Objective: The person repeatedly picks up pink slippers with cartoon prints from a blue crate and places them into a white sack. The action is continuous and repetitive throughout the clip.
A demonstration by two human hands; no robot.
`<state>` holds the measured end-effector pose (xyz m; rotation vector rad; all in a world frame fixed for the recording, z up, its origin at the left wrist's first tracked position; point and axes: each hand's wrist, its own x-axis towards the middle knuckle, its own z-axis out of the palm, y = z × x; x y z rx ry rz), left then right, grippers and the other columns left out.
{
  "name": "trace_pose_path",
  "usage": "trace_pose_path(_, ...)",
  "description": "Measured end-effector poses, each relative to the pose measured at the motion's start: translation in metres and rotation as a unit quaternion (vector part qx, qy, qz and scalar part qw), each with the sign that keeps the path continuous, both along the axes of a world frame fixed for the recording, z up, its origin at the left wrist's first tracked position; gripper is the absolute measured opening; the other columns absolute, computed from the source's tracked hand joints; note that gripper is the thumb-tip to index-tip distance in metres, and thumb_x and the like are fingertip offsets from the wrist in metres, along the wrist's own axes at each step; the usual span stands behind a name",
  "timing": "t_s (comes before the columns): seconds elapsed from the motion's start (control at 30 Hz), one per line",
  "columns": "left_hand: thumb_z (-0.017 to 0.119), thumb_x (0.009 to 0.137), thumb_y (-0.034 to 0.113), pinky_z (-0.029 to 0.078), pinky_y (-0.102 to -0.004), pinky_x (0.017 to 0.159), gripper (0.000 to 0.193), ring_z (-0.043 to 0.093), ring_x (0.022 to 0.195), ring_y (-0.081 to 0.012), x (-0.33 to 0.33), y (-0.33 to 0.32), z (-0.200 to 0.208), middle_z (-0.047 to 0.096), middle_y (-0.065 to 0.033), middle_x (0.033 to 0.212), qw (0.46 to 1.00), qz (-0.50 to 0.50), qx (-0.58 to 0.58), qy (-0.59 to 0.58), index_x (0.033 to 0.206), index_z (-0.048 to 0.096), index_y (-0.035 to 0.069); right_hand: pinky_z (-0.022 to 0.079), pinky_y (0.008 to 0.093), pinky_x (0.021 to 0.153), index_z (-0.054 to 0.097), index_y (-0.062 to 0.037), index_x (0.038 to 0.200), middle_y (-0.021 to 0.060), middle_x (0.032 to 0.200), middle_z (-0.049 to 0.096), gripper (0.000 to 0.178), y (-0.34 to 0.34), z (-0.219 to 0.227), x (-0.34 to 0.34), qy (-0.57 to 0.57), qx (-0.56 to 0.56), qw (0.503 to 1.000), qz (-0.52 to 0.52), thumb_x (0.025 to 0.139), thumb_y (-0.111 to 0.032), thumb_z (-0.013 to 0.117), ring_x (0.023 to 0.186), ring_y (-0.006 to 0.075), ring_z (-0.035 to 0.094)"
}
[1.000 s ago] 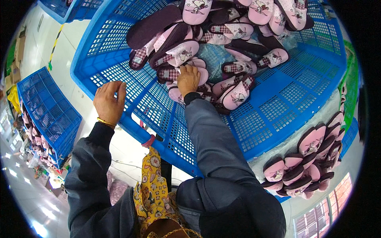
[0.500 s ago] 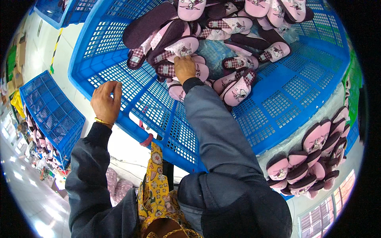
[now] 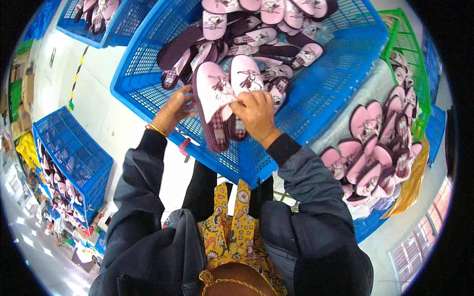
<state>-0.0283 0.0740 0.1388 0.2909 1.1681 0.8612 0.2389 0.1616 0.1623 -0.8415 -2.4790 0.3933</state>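
Observation:
My right hand (image 3: 256, 116) is closed on a pair of pink slippers, gripping them where their open edges meet. The left slipper of the pair (image 3: 213, 89) shows a dark sole rim, a checked lining and a printed figure on its toe. Its partner (image 3: 244, 71) lies alongside, partly covered by my fingers. Beside the left slipper's outer edge, my left hand (image 3: 173, 111) has its fingers apart and curved; whether they touch it I cannot tell. Both slippers are held above the near part of a large blue plastic basket (image 3: 143, 74), which contains many similar slippers (image 3: 215, 24).
To the right, a heap of pink slippers (image 3: 368, 167) sits on a wrapped surface, with a green crate (image 3: 407, 29) behind. Another blue basket (image 3: 74, 143) with slippers stands at left. A further blue basket (image 3: 126, 32) is at the upper left.
My right hand has come up out of the basket's pile toward me with a pair of slippers. My left hand has moved right, near them. The view has shifted.

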Motion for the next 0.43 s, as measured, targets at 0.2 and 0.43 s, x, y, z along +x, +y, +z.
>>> trace_pose_path(0.2,0.067,0.083,0.033,0.037,-0.0441,0.106,0.069,0.052,0.12,-0.0316,0.097,-0.016,0.057,0.053,-0.0184,0.132,0.962,0.111,0.048,-0.245,0.136,0.041,-0.003,0.037,0.0356,0.084,0.059,-0.0236,0.084,-0.0065,0.088,0.05,0.016,-0.037,0.08,0.051,0.048,0.035,0.998,-0.03,0.07,-0.017,0.065,0.088,0.016,0.05)
trace_pose_path(0.43,0.071,0.079,0.023,0.034,-0.0456,0.109,0.071,0.05,0.123,-0.0329,0.146,-0.015,0.074,0.049,-0.02,0.136,0.926,0.1,0.098,-0.35,0.138,0.039,-0.002,0.036,0.0364,0.085,0.062,-0.027,0.084,-0.0081,0.09,0.05,0.023,-0.034,0.141,0.105,0.052,0.073,0.995,-0.034,0.065,-0.016,0.069,0.091,0.0157,0.048)
